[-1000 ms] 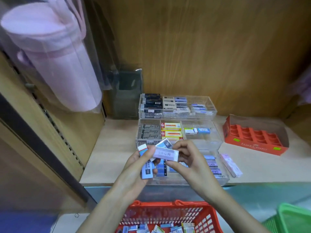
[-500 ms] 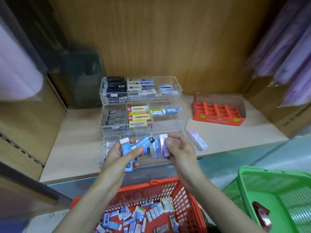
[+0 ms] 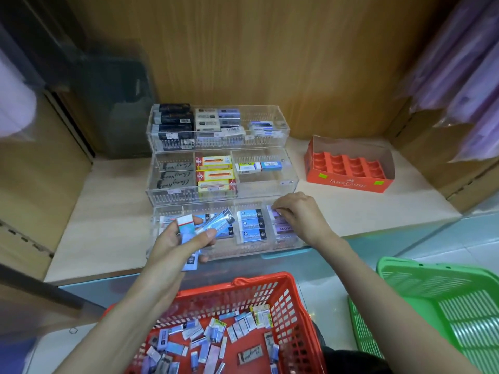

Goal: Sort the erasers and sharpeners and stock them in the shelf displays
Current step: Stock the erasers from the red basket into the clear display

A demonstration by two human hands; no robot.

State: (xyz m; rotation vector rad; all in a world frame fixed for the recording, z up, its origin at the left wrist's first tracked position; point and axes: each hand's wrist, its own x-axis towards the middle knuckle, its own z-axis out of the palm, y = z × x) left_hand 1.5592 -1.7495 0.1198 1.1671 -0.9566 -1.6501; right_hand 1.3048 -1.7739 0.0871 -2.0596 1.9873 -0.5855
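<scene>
A red basket (image 3: 259, 282) nearest the camera holds loose erasers (image 3: 216, 338); a green basket (image 3: 432, 268) sits to its right. Above it, the left hand (image 3: 175, 244) grips a bunch of erasers, among them a white-and-teal eraser (image 3: 186, 225) and a blue eraser (image 3: 216, 224). The right hand (image 3: 299, 214), fingers curled, grips a lilac eraser (image 3: 272, 211) in the right compartment of the front acrylic tray (image 3: 243, 252), over others marked "MONO". Beside these lie 3 blue "SAKURA FOAM" erasers (image 3: 252, 225). The middle tier (image 3: 270, 184) shows "Chung Hwa" boxes (image 3: 175, 179) and a "LYRA" eraser (image 3: 247, 166). Far right stands an orange "FABER-CASTELL" box (image 3: 348, 182).
</scene>
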